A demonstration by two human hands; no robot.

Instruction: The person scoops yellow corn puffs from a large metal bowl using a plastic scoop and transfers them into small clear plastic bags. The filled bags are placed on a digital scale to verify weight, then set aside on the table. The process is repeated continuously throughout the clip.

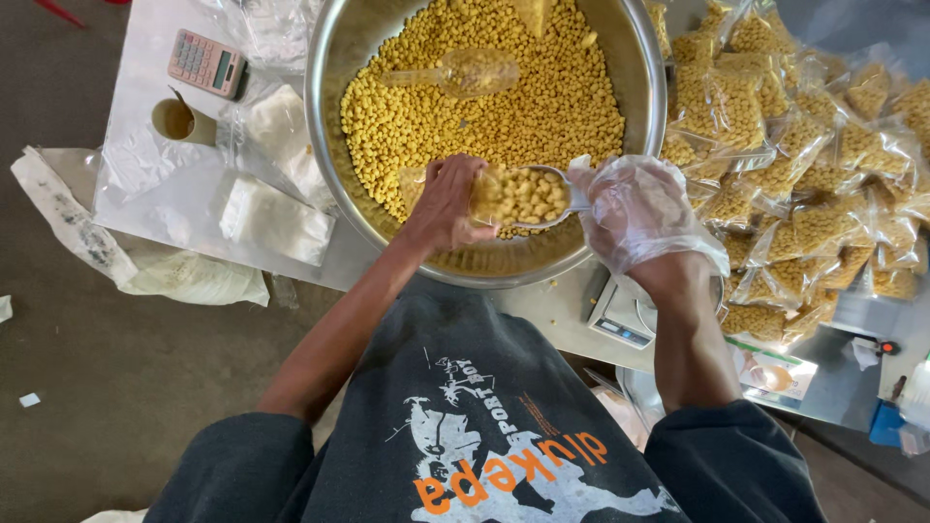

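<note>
Fingers of the left hand [448, 205] are closed around a small clear bag [489, 194] with yellow snack balls inside, held above the big steel bowl [334, 58]. Right hand [635, 213], in a thin plastic glove, grips a scoop [542, 197] full of the balls, its mouth at the bag. Filled bags [804, 145] lie to the right

Bowl [329, 116] between calculator [206, 63] (left) and filled bags [814, 165].

Pink calculator [205, 63] sits top left, a paper cup [180, 120] just below it. Flat stacks of clear bags [276, 219] lie beside. Right side, filled packets [809, 165] heaped high; a small scale [620, 320] peeks out underneath.
</note>
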